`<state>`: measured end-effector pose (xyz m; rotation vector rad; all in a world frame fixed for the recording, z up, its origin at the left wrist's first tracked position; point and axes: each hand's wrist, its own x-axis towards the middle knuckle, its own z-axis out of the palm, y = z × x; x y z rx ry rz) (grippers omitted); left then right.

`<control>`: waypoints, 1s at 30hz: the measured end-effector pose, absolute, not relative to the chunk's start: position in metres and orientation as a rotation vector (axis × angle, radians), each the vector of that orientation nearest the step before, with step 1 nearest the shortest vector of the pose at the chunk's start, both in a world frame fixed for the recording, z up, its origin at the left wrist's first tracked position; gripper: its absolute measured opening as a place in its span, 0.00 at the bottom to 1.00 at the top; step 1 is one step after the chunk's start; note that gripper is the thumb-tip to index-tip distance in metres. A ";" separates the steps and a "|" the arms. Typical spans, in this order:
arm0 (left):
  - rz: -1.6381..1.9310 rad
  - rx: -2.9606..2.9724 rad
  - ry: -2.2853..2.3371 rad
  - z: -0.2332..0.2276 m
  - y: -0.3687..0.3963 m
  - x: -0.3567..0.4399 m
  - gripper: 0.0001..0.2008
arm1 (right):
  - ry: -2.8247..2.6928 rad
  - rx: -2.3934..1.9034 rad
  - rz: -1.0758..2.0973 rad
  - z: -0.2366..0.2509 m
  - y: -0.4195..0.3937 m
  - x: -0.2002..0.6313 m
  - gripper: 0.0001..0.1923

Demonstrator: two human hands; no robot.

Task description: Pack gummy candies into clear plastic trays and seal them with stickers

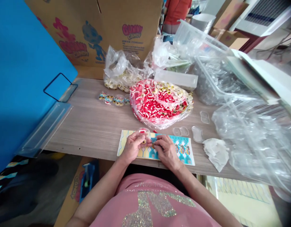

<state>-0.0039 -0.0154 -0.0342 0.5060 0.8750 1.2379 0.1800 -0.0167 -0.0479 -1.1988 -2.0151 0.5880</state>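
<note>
- At the near edge of the table (93, 126), dead centre, both hands meet over a sticker sheet (181, 148).
- Left hand (133, 146) has its fingers curled round a small clear shell (144, 131) with something red inside; the shell peeks out at the hand's one o'clock, just above the sheet's top edge.
- Right hand (166, 152) lies on the sheet, fingertips pinched on a small blue sticker (153, 140) at its eleven o'clock, right up against the left hand's fingers.
- Sheet lies flat along the table edge, yellow at its nine o'clock end, turquoise toward three o'clock, both hands covering its middle.
- Twelve o'clock from the hands: a big open bag (161, 102) heaped with red-and-white gummies, close behind the shell.
- Ten o'clock: a short row of filled packs (114, 99) on the wood, well apart from the hands.
- Behind those, a second bag (119, 74) of pale sweets against a cardboard box (100, 28).
- Two o'clock: empty clear shells (183, 130) lie loose, near the sheet's far corner.
- Three o'clock: a crumpled white tissue (216, 153), then heaps of clear plastic (254, 138) running to the table's end.
- Nine o'clock: a blue board (22, 78) leaning over the table's end.
- Far back at twelve, another person in an orange top (176, 11) stands behind the box.
</note>
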 end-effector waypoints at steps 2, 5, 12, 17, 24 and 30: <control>1.273 0.456 0.893 -0.035 -0.014 -0.004 0.16 | -1.964 -1.145 0.590 -0.049 -0.022 0.178 0.06; 1.288 0.436 0.935 -0.036 -0.012 -0.006 0.18 | -1.889 -0.975 0.608 -0.043 -0.032 0.183 0.06; 1.050 0.687 1.006 -0.027 -0.014 -0.001 0.23 | -1.200 -1.053 0.540 -0.003 -0.011 0.179 0.10; 0.855 0.983 0.912 0.011 -0.008 0.011 0.16 | -1.648 -1.071 0.779 0.018 0.010 0.167 0.27; 0.938 0.914 0.904 0.029 -0.010 0.009 0.13 | -1.307 -0.963 0.909 0.021 0.010 0.162 0.30; 0.981 0.950 0.996 0.025 -0.009 0.009 0.11 | -1.177 -0.914 0.917 0.009 0.020 0.174 0.23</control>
